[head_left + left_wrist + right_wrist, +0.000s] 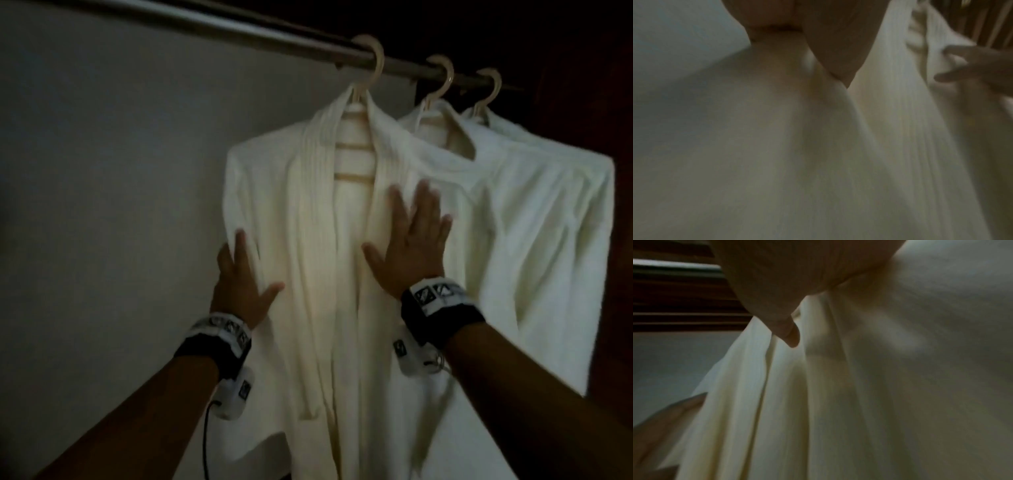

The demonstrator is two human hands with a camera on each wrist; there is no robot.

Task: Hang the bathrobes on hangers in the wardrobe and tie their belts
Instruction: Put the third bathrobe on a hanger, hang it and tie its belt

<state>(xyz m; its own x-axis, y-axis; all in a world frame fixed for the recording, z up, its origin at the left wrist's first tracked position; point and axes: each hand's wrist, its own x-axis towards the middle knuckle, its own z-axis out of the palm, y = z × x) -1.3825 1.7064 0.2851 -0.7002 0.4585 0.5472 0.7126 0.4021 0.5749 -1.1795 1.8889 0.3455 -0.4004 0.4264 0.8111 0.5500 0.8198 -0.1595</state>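
Note:
A cream bathrobe (308,240) hangs open-fronted on a pale hanger (370,65) from the wardrobe rail (239,31). My left hand (243,274) lies flat with straight fingers on the robe's left front panel. My right hand (414,236) presses flat with spread fingers on the right front panel beside the ribbed collar. Both wrist views show blurred cream cloth (818,146) (859,386) under each palm. No belt shows.
Two more white robes (513,212) hang on hangers (445,78) to the right on the same rail. A pale wall (102,171) lies to the left behind the robe. Dark wood of the wardrobe (599,85) borders the right side.

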